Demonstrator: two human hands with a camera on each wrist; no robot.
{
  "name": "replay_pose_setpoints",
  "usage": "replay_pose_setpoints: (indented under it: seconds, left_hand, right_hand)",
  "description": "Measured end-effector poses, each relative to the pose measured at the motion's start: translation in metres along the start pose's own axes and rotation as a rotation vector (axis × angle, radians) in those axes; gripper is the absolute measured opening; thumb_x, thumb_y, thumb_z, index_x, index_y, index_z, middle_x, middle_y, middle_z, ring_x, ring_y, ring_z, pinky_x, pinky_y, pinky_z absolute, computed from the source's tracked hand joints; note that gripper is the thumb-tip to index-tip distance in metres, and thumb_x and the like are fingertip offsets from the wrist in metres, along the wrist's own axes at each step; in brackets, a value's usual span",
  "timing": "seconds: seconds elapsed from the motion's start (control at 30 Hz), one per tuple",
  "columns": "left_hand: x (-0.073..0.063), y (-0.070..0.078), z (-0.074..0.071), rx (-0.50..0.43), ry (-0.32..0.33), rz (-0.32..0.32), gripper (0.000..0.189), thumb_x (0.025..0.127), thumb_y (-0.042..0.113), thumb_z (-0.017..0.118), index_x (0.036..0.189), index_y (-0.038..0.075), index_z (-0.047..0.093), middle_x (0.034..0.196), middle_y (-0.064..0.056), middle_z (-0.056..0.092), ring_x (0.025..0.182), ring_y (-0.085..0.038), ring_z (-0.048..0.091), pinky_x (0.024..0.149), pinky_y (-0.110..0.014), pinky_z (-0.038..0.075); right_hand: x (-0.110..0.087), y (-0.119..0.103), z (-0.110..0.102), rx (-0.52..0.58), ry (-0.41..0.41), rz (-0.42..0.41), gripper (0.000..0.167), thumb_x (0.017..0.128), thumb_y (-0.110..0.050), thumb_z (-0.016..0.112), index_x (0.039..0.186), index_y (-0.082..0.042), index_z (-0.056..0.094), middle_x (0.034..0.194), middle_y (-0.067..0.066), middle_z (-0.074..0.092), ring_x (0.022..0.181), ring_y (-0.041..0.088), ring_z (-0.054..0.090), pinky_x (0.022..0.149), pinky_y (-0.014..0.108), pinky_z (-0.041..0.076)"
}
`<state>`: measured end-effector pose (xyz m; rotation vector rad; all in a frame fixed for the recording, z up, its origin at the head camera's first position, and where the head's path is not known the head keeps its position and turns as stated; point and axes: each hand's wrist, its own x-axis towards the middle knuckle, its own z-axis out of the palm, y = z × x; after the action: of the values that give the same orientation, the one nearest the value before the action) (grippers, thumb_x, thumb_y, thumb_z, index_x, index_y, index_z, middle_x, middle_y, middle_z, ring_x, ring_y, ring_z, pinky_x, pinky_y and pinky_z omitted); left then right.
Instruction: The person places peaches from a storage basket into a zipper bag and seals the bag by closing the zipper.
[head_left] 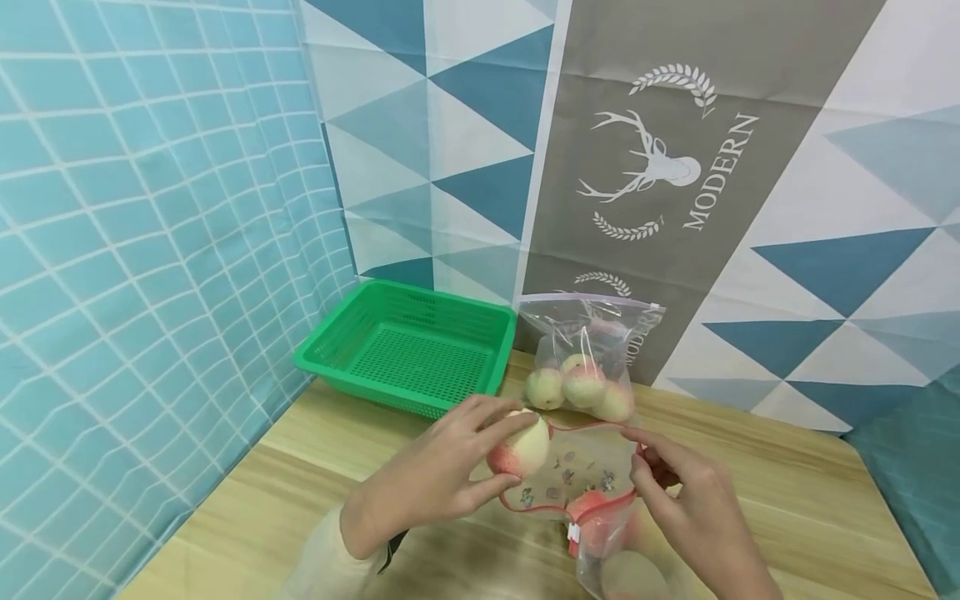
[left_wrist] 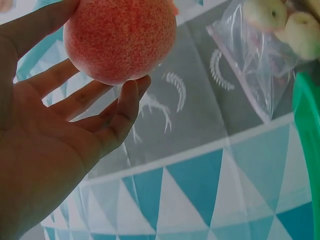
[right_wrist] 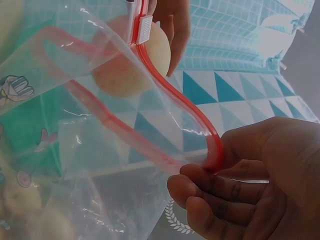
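My left hand (head_left: 442, 467) grips a pale yellow and red peach (head_left: 527, 450) between thumb and fingers, beside the mouth of a clear zip bag. In the left wrist view the peach (left_wrist: 120, 37) shows its red side. My right hand (head_left: 693, 496) pinches the red zip edge of the bag (head_left: 573, 467) at its right corner, and the mouth stands open. A white slider (right_wrist: 144, 29) sits on the red zip in the right wrist view. Inside the bag are a red peach (head_left: 596, 508) and a paler one (head_left: 633, 575), partly hidden by the film.
A second clear zip bag (head_left: 592, 312) holding several peaches stands at the back against the printed backdrop. Left of it is a green perforated basket (head_left: 480, 358) with no fruit visible in it. A blue tiled-pattern sheet (head_left: 150, 250) hangs along the left side of the wooden table (head_left: 277, 475).
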<state>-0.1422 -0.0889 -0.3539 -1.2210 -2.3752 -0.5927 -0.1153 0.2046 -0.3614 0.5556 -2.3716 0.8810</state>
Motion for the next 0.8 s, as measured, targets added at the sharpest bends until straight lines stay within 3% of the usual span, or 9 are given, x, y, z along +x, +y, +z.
replay_pose_setpoints:
  seconds: [0.13,0.43,0.8]
  left_hand:
    - [0.001,0.005,0.006,0.010,-0.024,0.038,0.062,0.087,0.031,0.077,0.142,0.015,0.052,0.141,-0.003,0.052,0.129,-0.019,0.047,0.105,-0.038,0.044]
    - [0.013,0.014,0.019,0.019,-0.002,0.137,0.051,0.085,0.030,0.077,0.130,0.014,0.059,0.137,-0.006,0.055,0.131,-0.019,0.048,0.110,-0.038,0.039]
    - [0.012,0.012,0.040,0.091,-0.064,0.164,0.042,0.085,0.027,0.079,0.121,0.015,0.063,0.123,-0.001,0.060,0.119,-0.019,0.057,0.101,-0.034,0.045]
  right_hand:
    - [-0.001,-0.001,0.003,0.009,-0.005,-0.004,0.037,0.079,0.013,0.068,0.109,-0.007,0.074,0.069,-0.015,0.060,0.061,-0.002,0.056,0.056,0.012,0.049]
    - [0.001,-0.002,0.002,0.009,0.002,-0.025,0.038,0.079,0.014,0.068,0.109,-0.007,0.074,0.069,-0.016,0.062,0.061,-0.003,0.057,0.056,0.012,0.048]
    - [0.000,-0.004,0.000,0.009,-0.002,-0.018,0.037,0.079,0.013,0.068,0.111,-0.006,0.074,0.070,-0.015,0.063,0.062,-0.002,0.057,0.057,0.012,0.048]
